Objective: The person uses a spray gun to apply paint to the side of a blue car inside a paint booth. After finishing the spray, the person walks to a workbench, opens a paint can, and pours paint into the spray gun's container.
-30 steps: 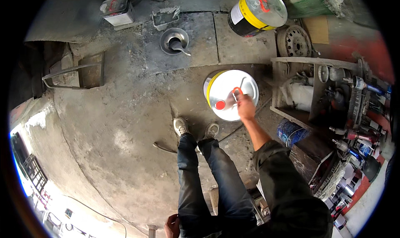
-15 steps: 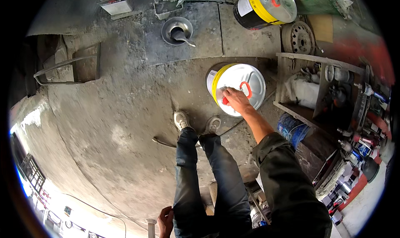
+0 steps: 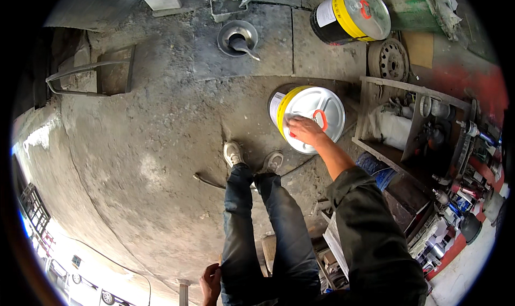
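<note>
A metal pail (image 3: 322,103) with a silver lid, a yellow band and dark sides stands on the floor just beyond my feet. My right hand (image 3: 304,130) reaches down onto its lid, fingers bent round a red cap (image 3: 292,135) that is mostly hidden under them. Beside those fingers, the lid's red handle (image 3: 320,120) is free of my grip. My left hand (image 3: 211,282) hangs low next to my left thigh with its fingers curled in; whether anything is inside them is hidden.
A second yellow-banded pail (image 3: 351,11) stands farther off, near a steel wheel rim (image 3: 388,59). A metal bowl (image 3: 237,38) with a handled tool sits on the floor. To the right is a wooden crate (image 3: 375,145) of parts. A hose (image 3: 206,181) lies by my feet.
The view has shifted slightly. My right hand stays at the cap, with its fingers turned and less of the red showing. The left hand still hangs by my thigh.
</note>
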{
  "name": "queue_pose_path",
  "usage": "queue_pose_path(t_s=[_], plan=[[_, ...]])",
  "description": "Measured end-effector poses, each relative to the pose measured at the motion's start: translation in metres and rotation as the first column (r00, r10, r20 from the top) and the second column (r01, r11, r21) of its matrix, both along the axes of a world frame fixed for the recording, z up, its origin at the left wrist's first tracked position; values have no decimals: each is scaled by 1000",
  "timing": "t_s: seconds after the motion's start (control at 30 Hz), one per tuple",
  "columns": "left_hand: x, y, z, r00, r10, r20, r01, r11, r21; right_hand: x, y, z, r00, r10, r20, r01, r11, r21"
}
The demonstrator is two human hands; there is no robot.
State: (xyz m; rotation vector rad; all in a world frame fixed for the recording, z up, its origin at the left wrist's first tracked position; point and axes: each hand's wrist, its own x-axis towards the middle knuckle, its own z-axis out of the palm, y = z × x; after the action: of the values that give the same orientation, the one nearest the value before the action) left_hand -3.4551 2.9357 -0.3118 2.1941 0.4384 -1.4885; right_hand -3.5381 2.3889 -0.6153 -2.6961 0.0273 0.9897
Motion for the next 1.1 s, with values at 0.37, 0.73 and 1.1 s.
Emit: queue_pose_path(t_s=[0.37, 0.73, 1.1], plan=[[-4, -2, -6, 998, -54, 19, 54, 998, 26, 7, 14, 33, 979, 106, 172, -85, 988, -129], [9, 5, -18, 1000, 31, 5, -31, 999, -36, 0, 21, 24, 926, 250, 281, -178, 950, -258], [32, -52, -64, 955, -265, 134, 288, 935, -204, 10, 36, 25, 936, -285, 205, 327, 921, -212]])
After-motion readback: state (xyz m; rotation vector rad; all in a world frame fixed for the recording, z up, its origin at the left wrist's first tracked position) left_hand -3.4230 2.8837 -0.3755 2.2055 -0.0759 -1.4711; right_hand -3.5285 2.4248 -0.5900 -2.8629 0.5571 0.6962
